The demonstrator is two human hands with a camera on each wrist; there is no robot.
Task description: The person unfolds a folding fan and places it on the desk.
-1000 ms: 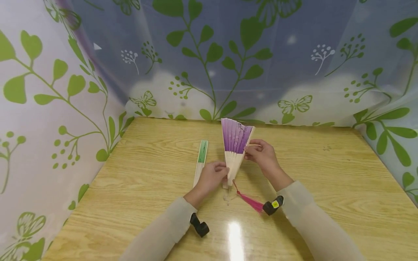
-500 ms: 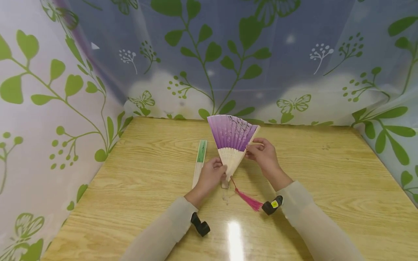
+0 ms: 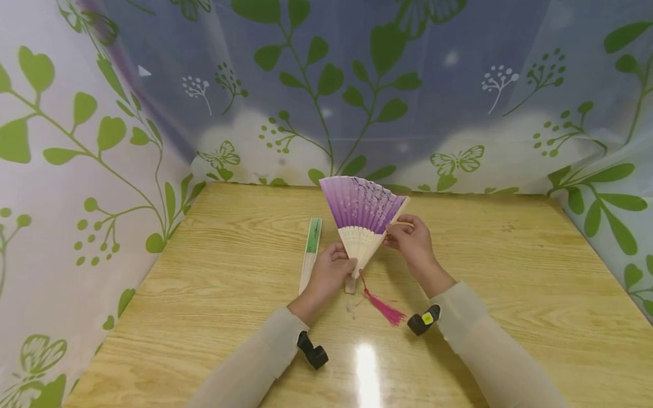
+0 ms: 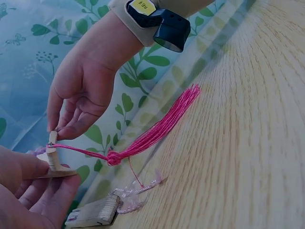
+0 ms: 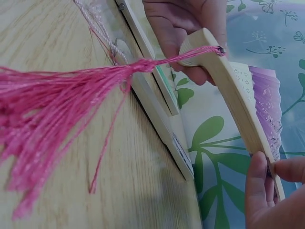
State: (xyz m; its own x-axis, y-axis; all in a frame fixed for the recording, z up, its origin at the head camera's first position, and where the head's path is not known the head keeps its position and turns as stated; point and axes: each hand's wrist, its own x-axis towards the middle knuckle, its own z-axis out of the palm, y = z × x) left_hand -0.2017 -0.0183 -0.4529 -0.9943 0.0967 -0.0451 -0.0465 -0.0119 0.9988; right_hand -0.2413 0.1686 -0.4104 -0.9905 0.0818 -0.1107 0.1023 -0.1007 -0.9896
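Tassel [image 3: 384, 307] nearest, pink and limp, hanging from the base [image 5: 204, 44] of the purple fan [image 3: 361, 220], partly spread above the table [image 3: 229, 249]; probably light, stiff in the sticks [image 3: 356, 237] but fragile in the pleated leaf [image 3: 357, 201], so best taken by base and outer guard [image 5: 239, 105]. Gripped near the base between thumb and curled fingers of the left hand [image 3: 329, 275], barely parted; farther off, pinched at the outer guard by thumb and fingertips of the right hand [image 3: 412, 241], just as narrowly.

The left grip [image 3: 328, 276] hides the lower end of the green fan [image 3: 313, 241] — head view
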